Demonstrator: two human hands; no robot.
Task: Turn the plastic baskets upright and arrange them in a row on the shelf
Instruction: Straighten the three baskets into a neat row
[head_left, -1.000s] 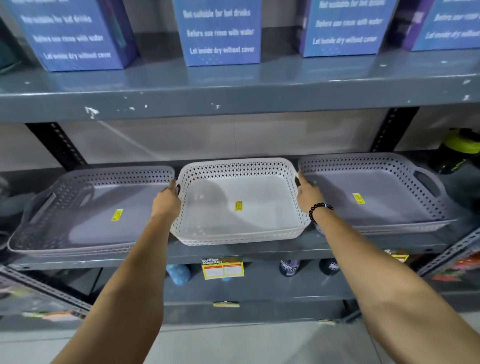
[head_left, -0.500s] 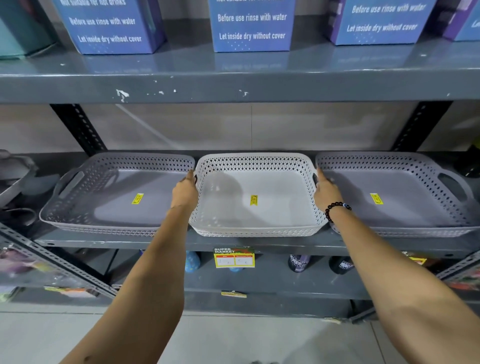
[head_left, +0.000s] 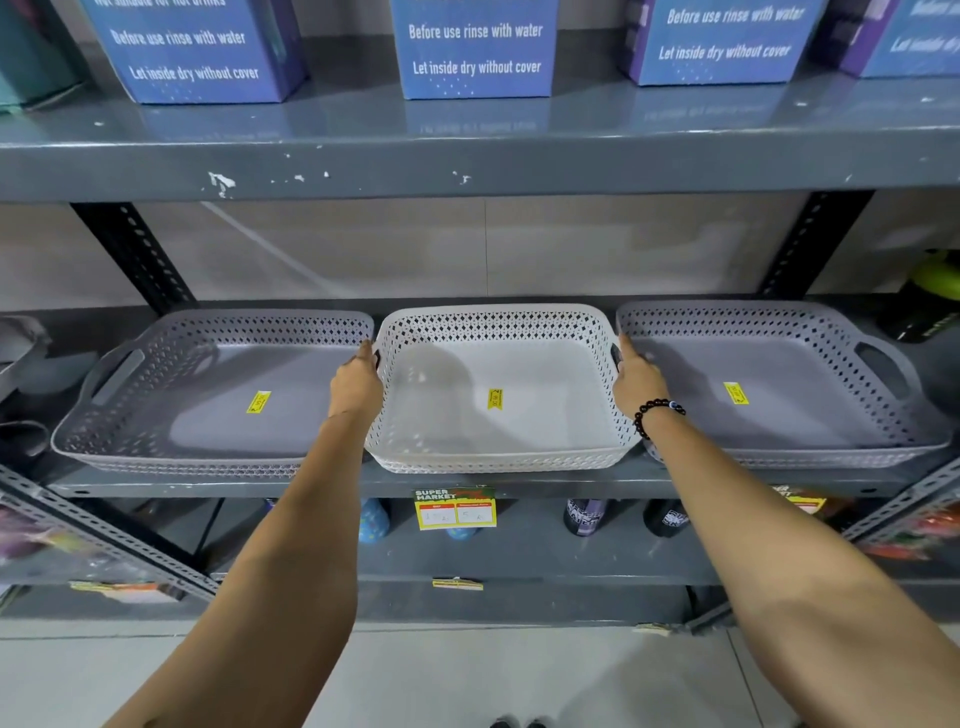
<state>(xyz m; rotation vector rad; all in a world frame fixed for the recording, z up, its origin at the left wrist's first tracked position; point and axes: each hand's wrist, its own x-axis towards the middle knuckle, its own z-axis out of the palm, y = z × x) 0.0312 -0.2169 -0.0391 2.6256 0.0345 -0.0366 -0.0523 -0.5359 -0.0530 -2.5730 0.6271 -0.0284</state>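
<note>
Both hands grip the white basket (head_left: 498, 395) by its side handles: the left hand (head_left: 356, 384) is closed on the left rim, the right hand (head_left: 636, 376) on the right rim, fingers curled into the handle slots. It sits upright at the middle of the grey shelf (head_left: 332, 486), its front overhanging the shelf's front edge slightly. A grey basket (head_left: 208, 395) stands upright just beside it toward the shelf's left end, and another grey basket (head_left: 779, 384) toward the right end. Each basket holds only a yellow price sticker (head_left: 495, 399) on its floor. Both arms reach forward, nearly straight, palms facing inward; a black bead bracelet (head_left: 655, 413) circles the right wrist.
</note>
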